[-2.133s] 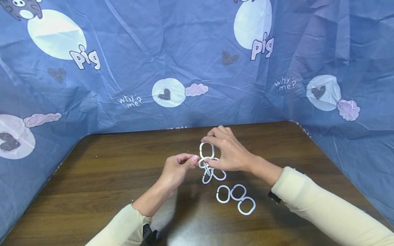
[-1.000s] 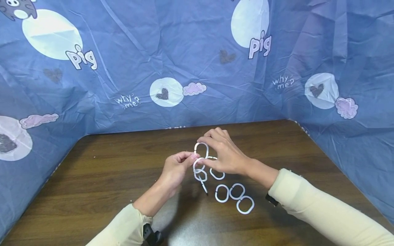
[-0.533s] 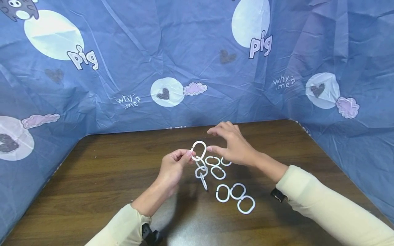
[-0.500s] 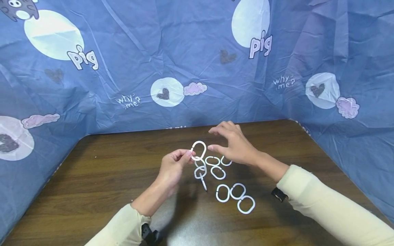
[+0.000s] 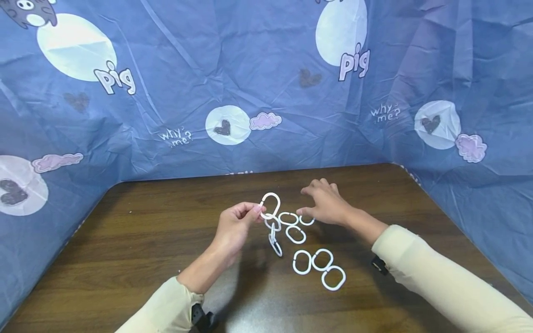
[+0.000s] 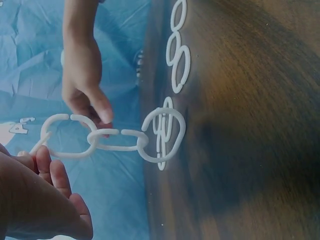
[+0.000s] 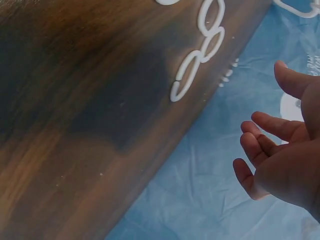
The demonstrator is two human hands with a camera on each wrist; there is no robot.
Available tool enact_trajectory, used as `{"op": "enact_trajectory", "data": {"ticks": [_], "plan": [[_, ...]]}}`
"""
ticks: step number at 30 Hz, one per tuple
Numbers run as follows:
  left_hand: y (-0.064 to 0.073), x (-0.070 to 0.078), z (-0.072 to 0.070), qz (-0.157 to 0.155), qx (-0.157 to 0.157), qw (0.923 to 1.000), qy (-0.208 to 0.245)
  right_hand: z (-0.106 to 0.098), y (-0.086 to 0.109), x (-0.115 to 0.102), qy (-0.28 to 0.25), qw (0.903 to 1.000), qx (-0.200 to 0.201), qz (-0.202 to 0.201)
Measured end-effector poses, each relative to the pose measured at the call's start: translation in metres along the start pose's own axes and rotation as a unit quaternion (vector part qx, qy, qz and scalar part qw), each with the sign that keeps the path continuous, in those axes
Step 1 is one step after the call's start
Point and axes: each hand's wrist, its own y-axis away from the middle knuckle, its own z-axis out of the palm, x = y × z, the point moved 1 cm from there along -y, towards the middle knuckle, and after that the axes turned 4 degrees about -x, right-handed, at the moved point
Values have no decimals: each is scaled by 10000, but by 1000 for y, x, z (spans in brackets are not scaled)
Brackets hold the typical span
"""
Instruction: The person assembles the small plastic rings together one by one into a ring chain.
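Note:
My left hand (image 5: 235, 226) pinches the top link of a chain of white plastic links (image 5: 280, 203) between thumb and fingers. The rest of the chain dangles below it, its lower links overlapping. In the left wrist view the hanging chain links (image 6: 116, 148) show small gaps in their ovals. To the right, my right hand (image 5: 329, 203) hovers with fingers spread and nothing held. Its thumb is over a loose white link (image 5: 307, 225), partly hidden by the hand. Two more loose links (image 5: 295, 243) lie beside it. The right wrist view also shows the right hand (image 7: 285, 155) without anything in it.
Three white links (image 5: 301, 274) lie touching or nearly touching nearer the front of the brown wooden table (image 5: 145, 259). A blue printed cloth (image 5: 233, 83) stands around the back and sides of the table.
The right hand has let go of the chain's upper link and moved right, over the loose links. The left hand now holds the chain alone; its lower links have swung and turned.

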Motion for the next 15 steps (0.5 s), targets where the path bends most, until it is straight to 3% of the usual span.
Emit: {"op": "enact_trajectory", "data": {"ticks": [15], "plan": [[0,1,-1,-19,16,10000,-11,33,-5,17,716,9925,-804,586]]}}
